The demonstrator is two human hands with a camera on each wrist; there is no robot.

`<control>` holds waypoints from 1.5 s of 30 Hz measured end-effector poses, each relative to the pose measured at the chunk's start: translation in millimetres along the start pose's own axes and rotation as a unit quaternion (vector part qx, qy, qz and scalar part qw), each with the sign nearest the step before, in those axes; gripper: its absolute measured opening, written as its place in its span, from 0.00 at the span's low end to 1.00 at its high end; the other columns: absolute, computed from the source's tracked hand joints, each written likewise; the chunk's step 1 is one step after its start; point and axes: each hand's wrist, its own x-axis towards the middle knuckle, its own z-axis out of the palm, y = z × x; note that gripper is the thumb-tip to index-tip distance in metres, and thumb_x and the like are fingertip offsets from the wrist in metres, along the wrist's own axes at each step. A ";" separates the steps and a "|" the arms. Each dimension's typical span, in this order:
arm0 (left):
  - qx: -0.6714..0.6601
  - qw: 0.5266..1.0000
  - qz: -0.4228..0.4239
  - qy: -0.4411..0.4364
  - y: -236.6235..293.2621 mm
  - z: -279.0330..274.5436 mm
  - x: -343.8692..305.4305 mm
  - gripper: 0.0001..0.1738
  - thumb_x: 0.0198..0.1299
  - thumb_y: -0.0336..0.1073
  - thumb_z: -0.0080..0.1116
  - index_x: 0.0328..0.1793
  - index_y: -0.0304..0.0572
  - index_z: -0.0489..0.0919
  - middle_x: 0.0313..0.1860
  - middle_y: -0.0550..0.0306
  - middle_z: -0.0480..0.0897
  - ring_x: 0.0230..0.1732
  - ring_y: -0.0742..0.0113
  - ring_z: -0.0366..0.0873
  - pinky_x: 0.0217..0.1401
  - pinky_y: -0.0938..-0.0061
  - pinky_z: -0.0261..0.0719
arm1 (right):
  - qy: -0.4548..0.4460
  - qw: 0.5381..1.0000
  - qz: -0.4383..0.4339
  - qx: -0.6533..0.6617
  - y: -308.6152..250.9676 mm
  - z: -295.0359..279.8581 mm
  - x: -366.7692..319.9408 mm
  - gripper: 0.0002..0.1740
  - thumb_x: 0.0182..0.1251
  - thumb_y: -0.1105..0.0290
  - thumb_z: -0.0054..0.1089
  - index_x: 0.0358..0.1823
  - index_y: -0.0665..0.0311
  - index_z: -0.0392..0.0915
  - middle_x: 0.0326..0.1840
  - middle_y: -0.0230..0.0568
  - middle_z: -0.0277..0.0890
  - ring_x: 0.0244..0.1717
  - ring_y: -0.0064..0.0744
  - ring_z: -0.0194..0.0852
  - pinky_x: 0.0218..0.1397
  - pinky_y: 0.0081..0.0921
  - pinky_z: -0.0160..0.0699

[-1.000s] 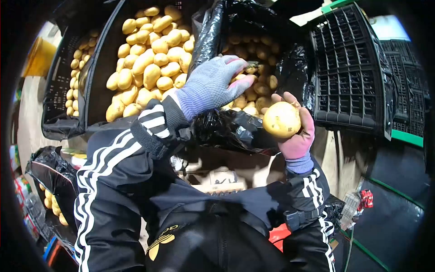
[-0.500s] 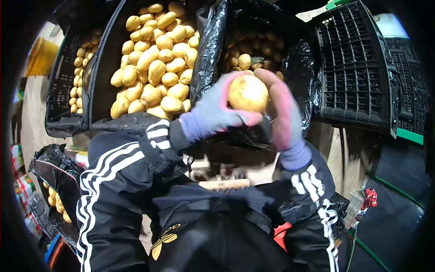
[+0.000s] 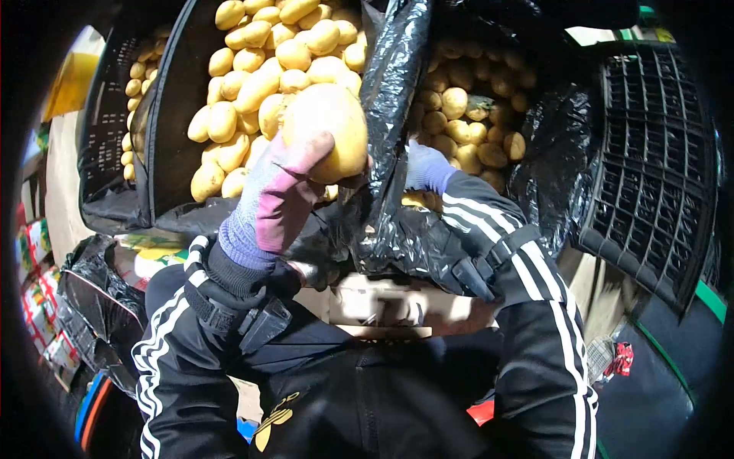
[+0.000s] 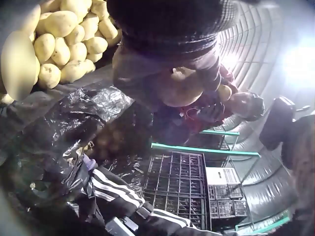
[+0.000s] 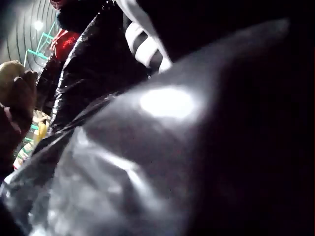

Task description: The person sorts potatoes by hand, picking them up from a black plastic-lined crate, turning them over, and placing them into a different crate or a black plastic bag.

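Observation:
My left hand (image 3: 279, 187), in a grey and pink glove, grips a large pale potato (image 3: 329, 130), with the thumb across its near side. Potato and hand are held up over the right side of a crate full of yellow potatoes (image 3: 256, 92). In the left wrist view the held potato (image 4: 183, 91) shows beneath the dark glove. My right hand (image 3: 430, 168) reaches down into the plastic-lined crate, beside smaller potatoes (image 3: 462, 131). Its fingers are hidden by the black liner (image 3: 394, 99), and I cannot tell whether they hold anything. Dark plastic fills most of the right wrist view.
An upright black plastic crate (image 3: 650, 168) stands at the right. Another crate with potatoes (image 3: 136, 88) is at the far left, below it a black bag (image 3: 99, 298). In the left wrist view another person (image 4: 236, 105) is in the background.
The large potato has passed from my right hand to my left, which has moved left over the full crate. My right hand has gone down into the lined crate.

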 end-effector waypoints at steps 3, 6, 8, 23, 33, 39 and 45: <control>-0.060 0.997 -0.038 -0.040 1.5 -0.4 8.2 0.33 0.62 0.48 0.50 0.69 0.40 0.59 0.63 0.49 0.69 0.63 0.53 0.68 0.66 0.56 0.65 | 0.014 0.984 -0.043 0.170 25.0 10.4 4.5 0.31 0.44 0.63 0.70 0.49 0.69 0.70 0.30 0.46 0.78 0.33 0.40 0.79 0.36 0.31 0.78; -0.067 0.997 -0.020 -0.023 -1.6 -4.4 8.8 0.33 0.62 0.48 0.50 0.69 0.39 0.59 0.63 0.48 0.69 0.63 0.53 0.68 0.68 0.56 0.63 | 0.000 0.914 -0.044 0.404 0.6 -51.6 -55.9 0.27 0.52 0.65 0.70 0.50 0.70 0.71 0.37 0.37 0.76 0.34 0.20 0.75 0.28 0.16 0.74; -0.074 0.996 -0.021 -0.040 0.0 -3.7 5.7 0.33 0.62 0.48 0.49 0.69 0.38 0.59 0.63 0.47 0.70 0.62 0.53 0.69 0.68 0.56 0.63 | 0.008 0.822 -0.012 0.569 -6.4 -67.0 -93.0 0.24 0.59 0.62 0.62 0.53 0.67 0.70 0.43 0.40 0.76 0.39 0.28 0.78 0.32 0.23 0.78; -0.077 0.973 0.067 -0.206 -8.0 17.0 -30.4 0.28 0.63 0.49 0.50 0.65 0.40 0.66 0.58 0.53 0.73 0.56 0.57 0.74 0.57 0.55 0.74 | -0.004 0.415 -0.240 0.878 -121.8 -50.1 -214.7 0.34 0.70 0.48 0.39 0.62 0.73 0.61 0.50 0.61 0.73 0.40 0.50 0.80 0.31 0.28 0.82; -0.204 0.924 0.322 0.021 150.3 -159.6 -219.2 0.46 0.47 0.53 0.61 0.65 0.26 0.61 0.60 0.40 0.67 0.52 0.58 0.69 0.56 0.67 0.68 | 0.058 0.472 -0.239 0.847 -159.7 -47.7 -230.2 0.31 0.70 0.49 0.39 0.59 0.71 0.65 0.50 0.55 0.74 0.45 0.47 0.79 0.41 0.34 0.84; -0.266 0.902 0.315 0.126 125.2 -221.6 -298.7 0.42 0.55 0.57 0.52 0.62 0.22 0.65 0.56 0.39 0.74 0.51 0.52 0.74 0.58 0.66 0.70 | 0.052 0.503 -0.260 0.822 -174.3 -47.9 -229.1 0.31 0.70 0.49 0.39 0.59 0.70 0.65 0.52 0.53 0.73 0.45 0.47 0.79 0.44 0.35 0.82; 0.085 0.984 0.151 0.046 78.0 -19.0 -169.6 0.28 0.65 0.54 0.46 0.57 0.35 0.69 0.48 0.46 0.76 0.46 0.58 0.77 0.50 0.66 0.77 | 0.195 0.550 -0.302 0.754 -193.7 -38.1 -227.6 0.30 0.70 0.50 0.40 0.62 0.67 0.64 0.62 0.53 0.64 0.60 0.46 0.67 0.57 0.41 0.72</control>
